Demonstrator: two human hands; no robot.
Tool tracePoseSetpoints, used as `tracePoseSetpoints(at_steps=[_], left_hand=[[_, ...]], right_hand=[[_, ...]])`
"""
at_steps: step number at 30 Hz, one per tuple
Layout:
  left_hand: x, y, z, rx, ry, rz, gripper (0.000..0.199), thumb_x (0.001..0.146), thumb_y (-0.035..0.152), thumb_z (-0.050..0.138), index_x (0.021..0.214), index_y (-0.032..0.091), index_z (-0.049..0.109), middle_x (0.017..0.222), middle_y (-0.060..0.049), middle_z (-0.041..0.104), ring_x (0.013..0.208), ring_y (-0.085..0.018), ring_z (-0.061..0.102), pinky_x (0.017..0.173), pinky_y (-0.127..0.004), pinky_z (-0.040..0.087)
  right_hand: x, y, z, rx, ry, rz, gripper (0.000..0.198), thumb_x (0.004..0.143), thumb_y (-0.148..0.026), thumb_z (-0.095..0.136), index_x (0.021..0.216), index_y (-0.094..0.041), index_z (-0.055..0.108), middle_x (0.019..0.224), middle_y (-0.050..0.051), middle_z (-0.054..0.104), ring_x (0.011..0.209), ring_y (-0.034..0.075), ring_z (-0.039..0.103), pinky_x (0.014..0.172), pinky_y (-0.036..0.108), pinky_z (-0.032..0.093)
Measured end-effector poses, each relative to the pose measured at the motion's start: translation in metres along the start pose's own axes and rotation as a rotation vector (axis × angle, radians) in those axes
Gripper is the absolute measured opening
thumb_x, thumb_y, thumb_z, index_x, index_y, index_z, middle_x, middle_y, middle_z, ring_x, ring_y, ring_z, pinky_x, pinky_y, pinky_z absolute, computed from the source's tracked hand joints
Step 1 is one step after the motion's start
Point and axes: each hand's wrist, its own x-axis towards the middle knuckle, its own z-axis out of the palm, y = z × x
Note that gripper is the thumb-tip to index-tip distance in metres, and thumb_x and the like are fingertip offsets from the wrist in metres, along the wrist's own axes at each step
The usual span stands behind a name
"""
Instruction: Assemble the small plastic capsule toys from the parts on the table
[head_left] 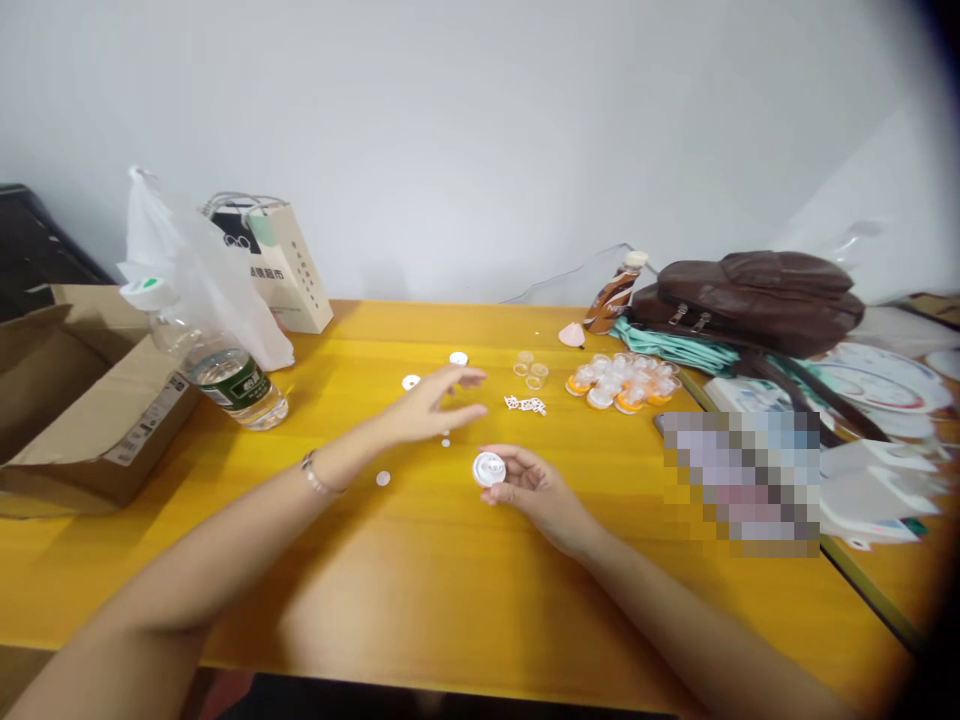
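My right hand (536, 490) grips a small round white plastic part (489, 469) by its rim, tilted so that its ringed inside faces me. My left hand (439, 405) hovers over the table with thumb and fingers apart, holding nothing. Just beyond it lie a white disc (458, 358) and a white ring (411, 382). A small pale disc (383, 479) rests nearer to me. Several clear round cups (536, 376) stand behind a little cluster of white spoked pieces (525, 404). To their right sits a group of orange-and-white parts with clear domes (622, 380).
At left are an open cardboard box (90, 420), a water bottle (232, 375), a white plastic bag (202, 270) and a paper bag (292, 270). A brown leather bag (750, 300), a drink bottle (616, 292) and a pink cone-shaped thing (571, 334) stand at right, near a blurred-out flat object (739, 480).
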Motion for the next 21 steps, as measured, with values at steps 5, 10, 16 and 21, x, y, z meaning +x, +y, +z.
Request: tracePoseSetpoints(at_steps=[5, 10, 16, 21], left_hand=[[0.088, -0.022, 0.032, 0.166, 0.032, 0.027, 0.038, 0.079, 0.008, 0.052, 0.116, 0.010, 0.052, 0.120, -0.016, 0.056, 0.112, -0.023, 0.054, 0.098, -0.039, 0.041], [0.118, -0.026, 0.071, 0.142, 0.006, 0.042, 0.029, 0.078, 0.007, 0.042, 0.104, 0.003, 0.055, 0.115, -0.012, 0.059, 0.110, -0.019, 0.055, 0.093, -0.030, 0.042], [0.105, -0.033, 0.065, 0.073, 0.143, -0.063, 0.024, 0.080, 0.018, 0.045, 0.094, 0.003, 0.059, 0.093, -0.007, 0.064, 0.093, -0.016, 0.062, 0.087, -0.029, 0.045], [0.049, -0.016, 0.035, -0.074, 0.321, -0.163, 0.022, 0.082, 0.026, 0.055, 0.100, 0.013, 0.051, 0.084, -0.006, 0.065, 0.077, -0.014, 0.064, 0.073, -0.029, 0.052]], right_hand=[[0.000, 0.001, 0.001, 0.048, -0.048, 0.042, 0.045, 0.056, -0.014, 0.078, 0.097, -0.023, 0.062, 0.086, -0.003, 0.065, 0.074, 0.008, 0.060, 0.069, 0.020, 0.049], [-0.001, 0.001, 0.001, 0.071, -0.062, 0.094, 0.044, 0.060, -0.011, 0.076, 0.100, -0.023, 0.063, 0.083, -0.004, 0.065, 0.069, 0.006, 0.059, 0.065, 0.018, 0.046], [0.000, 0.000, 0.001, 0.073, -0.025, 0.113, 0.048, 0.061, -0.013, 0.075, 0.106, -0.023, 0.061, 0.082, -0.003, 0.066, 0.066, 0.006, 0.058, 0.064, 0.020, 0.045], [0.000, -0.001, 0.005, 0.076, 0.066, 0.069, 0.041, 0.055, -0.016, 0.079, 0.091, -0.022, 0.059, 0.087, -0.002, 0.066, 0.068, 0.009, 0.061, 0.063, 0.022, 0.047]])
